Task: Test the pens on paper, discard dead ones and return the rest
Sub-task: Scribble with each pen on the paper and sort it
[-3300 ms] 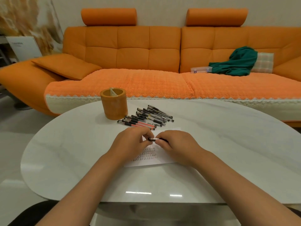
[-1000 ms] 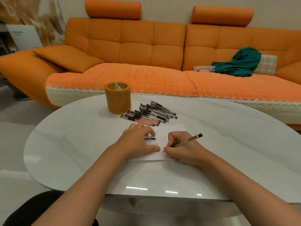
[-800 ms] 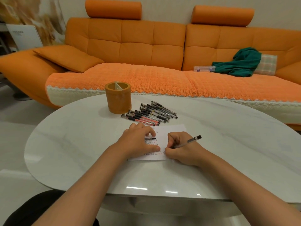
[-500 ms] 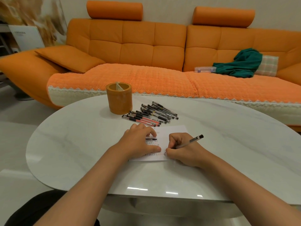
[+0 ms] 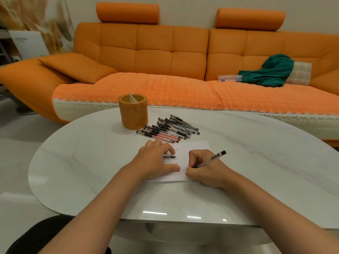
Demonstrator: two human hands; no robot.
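Observation:
On the white sheet of paper (image 5: 194, 149) my right hand (image 5: 203, 168) grips a clear black-ink pen (image 5: 216, 156), tip down at the sheet's near right corner. Rows of small black and red marks cover the paper. My left hand (image 5: 154, 160) rests on the sheet's left half, and a black pen cap (image 5: 169, 157) sticks out between its fingers and thumb. Just beyond the paper lies a pile of several capped pens (image 5: 168, 129), black and red. Left of the pile stands an orange round pen holder (image 5: 133, 113) with a divider inside.
Everything sits on a white oval marble-look table (image 5: 266, 162). Behind it is an orange sofa (image 5: 156, 57) with a green cloth (image 5: 271, 72) and a clear plastic case (image 5: 229, 78) on the right seat. Pale floor shows at left.
Earlier both hands held the pen together above the paper. Since then the right hand set the tip on the sheet and has shifted only slightly; the left hand stays on the paper.

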